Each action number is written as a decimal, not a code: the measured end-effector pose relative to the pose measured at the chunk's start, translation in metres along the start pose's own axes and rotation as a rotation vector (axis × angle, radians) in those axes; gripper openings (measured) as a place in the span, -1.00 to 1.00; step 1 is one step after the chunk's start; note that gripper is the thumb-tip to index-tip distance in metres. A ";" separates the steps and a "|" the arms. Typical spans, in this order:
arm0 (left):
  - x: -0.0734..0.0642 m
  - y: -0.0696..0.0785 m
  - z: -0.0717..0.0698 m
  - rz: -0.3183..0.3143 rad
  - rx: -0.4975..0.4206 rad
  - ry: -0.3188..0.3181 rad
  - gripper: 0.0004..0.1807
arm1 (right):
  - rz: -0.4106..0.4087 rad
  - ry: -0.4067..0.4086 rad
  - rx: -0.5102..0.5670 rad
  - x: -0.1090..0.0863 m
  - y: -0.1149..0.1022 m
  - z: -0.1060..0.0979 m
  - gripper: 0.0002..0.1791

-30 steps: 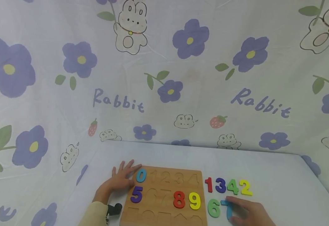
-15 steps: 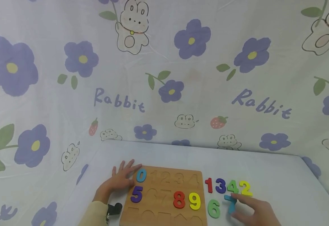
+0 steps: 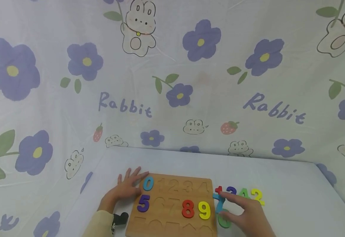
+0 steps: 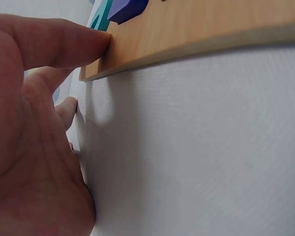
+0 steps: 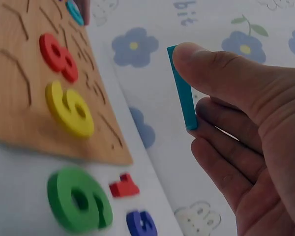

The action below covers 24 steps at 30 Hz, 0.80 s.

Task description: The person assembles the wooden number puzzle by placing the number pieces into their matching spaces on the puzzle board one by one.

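My right hand (image 3: pixel 246 214) pinches a blue number 7 (image 3: pixel 220 203) between thumb and fingers, raised near the right edge of the wooden number board (image 3: pixel 160 214). In the right wrist view the blue piece shows edge-on. Spread at the board's upper left corner, my left hand (image 3: pixel 125 190) touches the board's edge, its thumb on the wood in the left wrist view. On the board sit a blue 0 (image 3: pixel 148 183), a purple 5 (image 3: pixel 143 203), a red 8 (image 3: pixel 188 209) and a yellow 9 (image 3: pixel 204 210). The right hand partly hides a green 6 (image 5: pixel 79 200).
Right of the board lie a red 1 (image 3: pixel 218 189), a purple 3 (image 3: pixel 231 190), a green 4 (image 3: pixel 244 192) and a yellow 2 (image 3: pixel 257 196). A white table (image 3: pixel 297 194) carries everything, with a patterned curtain (image 3: pixel 208 89) behind it.
Lifted off the table beside the green 6, the blue 7 has moved left with my right hand to the board's right edge. My left hand has stayed in place.
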<state>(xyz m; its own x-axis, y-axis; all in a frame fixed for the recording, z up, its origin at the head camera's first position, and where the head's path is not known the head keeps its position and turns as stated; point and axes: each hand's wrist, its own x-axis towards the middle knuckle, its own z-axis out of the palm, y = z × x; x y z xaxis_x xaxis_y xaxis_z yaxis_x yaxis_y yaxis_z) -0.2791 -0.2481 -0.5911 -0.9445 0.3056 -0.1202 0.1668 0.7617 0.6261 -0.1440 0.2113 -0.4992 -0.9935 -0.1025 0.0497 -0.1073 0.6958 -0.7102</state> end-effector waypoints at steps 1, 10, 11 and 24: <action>0.000 0.001 0.000 -0.006 0.001 -0.002 -0.11 | -0.006 -0.001 0.013 0.002 -0.005 0.003 -0.41; -0.005 0.007 -0.005 0.005 -0.020 -0.018 -0.09 | -0.117 -0.011 0.008 0.027 -0.036 0.034 -0.46; -0.005 0.007 -0.005 0.011 -0.022 -0.018 -0.09 | -0.126 -0.017 0.015 0.029 -0.037 0.038 -0.47; 0.002 0.000 0.000 -0.009 0.007 -0.004 -0.11 | -0.217 -0.151 0.108 0.048 -0.047 0.087 -0.55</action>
<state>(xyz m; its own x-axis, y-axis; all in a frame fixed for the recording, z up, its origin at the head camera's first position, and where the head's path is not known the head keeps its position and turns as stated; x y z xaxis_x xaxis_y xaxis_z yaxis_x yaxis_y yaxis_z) -0.2809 -0.2477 -0.5917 -0.9448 0.3010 -0.1294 0.1601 0.7688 0.6192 -0.1832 0.1118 -0.5244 -0.9299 -0.3512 0.1098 -0.3044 0.5667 -0.7656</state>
